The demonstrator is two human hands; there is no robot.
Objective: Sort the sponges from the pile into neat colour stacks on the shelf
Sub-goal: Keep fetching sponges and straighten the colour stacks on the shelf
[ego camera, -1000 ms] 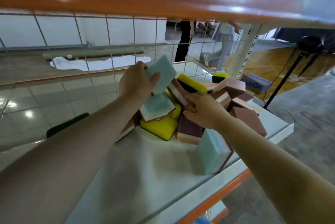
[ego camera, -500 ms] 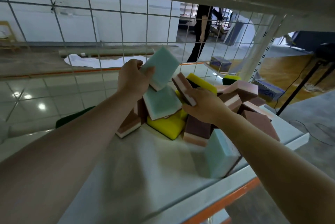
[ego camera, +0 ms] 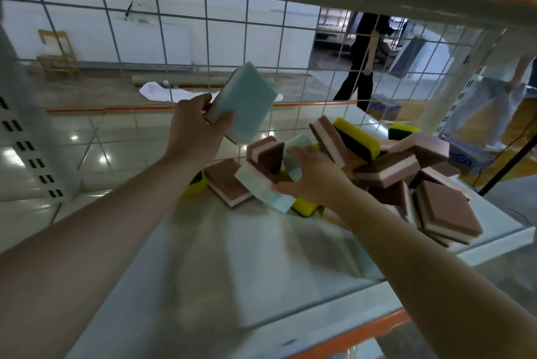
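Left hand [ego camera: 195, 132]: thumb and fingers curled round the near left edge of a mint-green sponge [ego camera: 245, 102], pinching it and holding it aloft, tilted, in front of the wire grid back [ego camera: 293, 73] of the shelf, clear of the pile below.

Right hand [ego camera: 312, 177]: fingers spread and reaching into the pile, thumb lying along the near edge of a second mint sponge [ego camera: 266, 191] that sits tilted on the shelf; fingertips against another mint piece [ego camera: 296, 155] standing behind it. Whether the fingers actually close round either one: cannot tell, view blurred there.

Just left of the right hand, a brown-and-pink sponge [ego camera: 267, 156] standing on edge, resting on the tilted mint one. Further left, flat on the shelf, a brown-topped sponge [ego camera: 226, 182], with a sliver of yellow [ego camera: 196, 185] peeking out at its left side. Beneath the right wrist, a yellow sponge [ego camera: 305, 206] partly hidden.

Beyond the right hand, a yellow sponge with dark scourer [ego camera: 356, 139] propped up, and beside it a heap of brown-and-pink sponges [ego camera: 389, 169] leaning every which way. At the right near edge, a brown-topped stack [ego camera: 447, 214] tipping toward the shelf rim.

All resting on a pale shelf board [ego camera: 232, 265] with orange front rail [ego camera: 363, 332].

Behind the grid: tiled floor, a white cloth [ego camera: 162, 92], a wooden chair [ego camera: 56, 53] far left, a standing person in black [ego camera: 361, 68].
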